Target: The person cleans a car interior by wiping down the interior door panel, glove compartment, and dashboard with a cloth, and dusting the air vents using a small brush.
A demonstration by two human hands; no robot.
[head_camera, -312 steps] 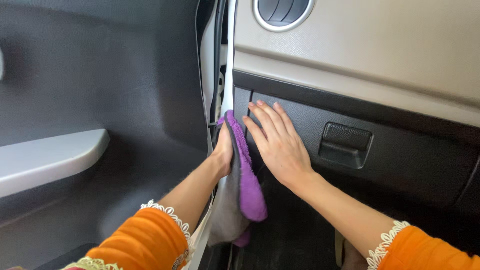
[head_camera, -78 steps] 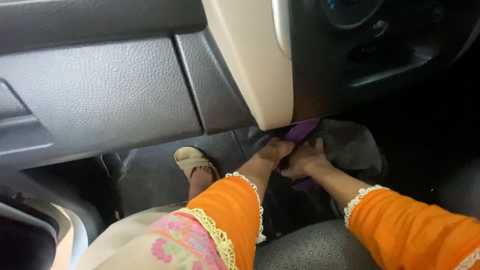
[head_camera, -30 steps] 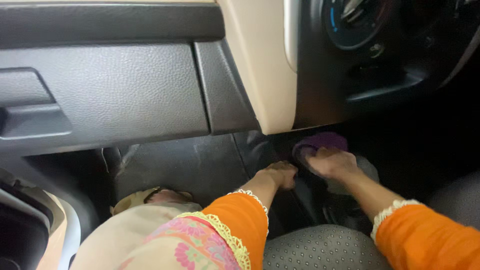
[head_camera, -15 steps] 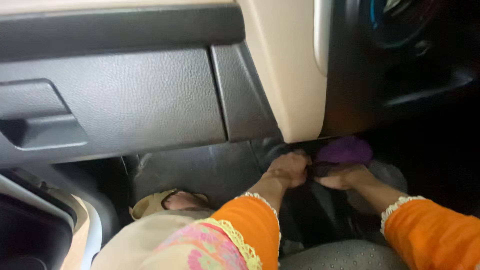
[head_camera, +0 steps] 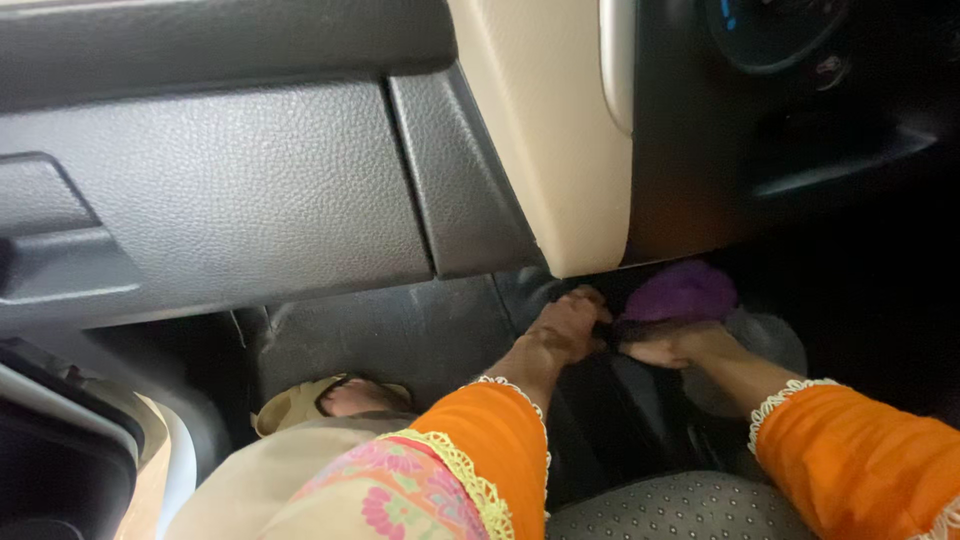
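A purple and grey cloth (head_camera: 683, 292) is bunched low under the beige edge of the centre console (head_camera: 545, 150). My right hand (head_camera: 672, 345) grips it from below, fingers curled into the fabric. My left hand (head_camera: 565, 325) sits just left of it, closed against the dark side wall of the console, touching the cloth's edge; whether it holds the cloth is unclear. Both arms wear orange sleeves with pale lace cuffs. The lower part of the cloth is lost in shadow.
The dark textured glovebox (head_camera: 230, 200) with its latch (head_camera: 60, 250) fills the upper left. A black floor mat (head_camera: 390, 335) lies below it. My sandalled foot (head_camera: 330, 398) rests on the floor. A perforated grey seat (head_camera: 660, 505) is at the bottom.
Ten seconds ago the cloth was at the door pillar; it is now under the centre console. In the last second both hands drew together and the view shifted slightly.
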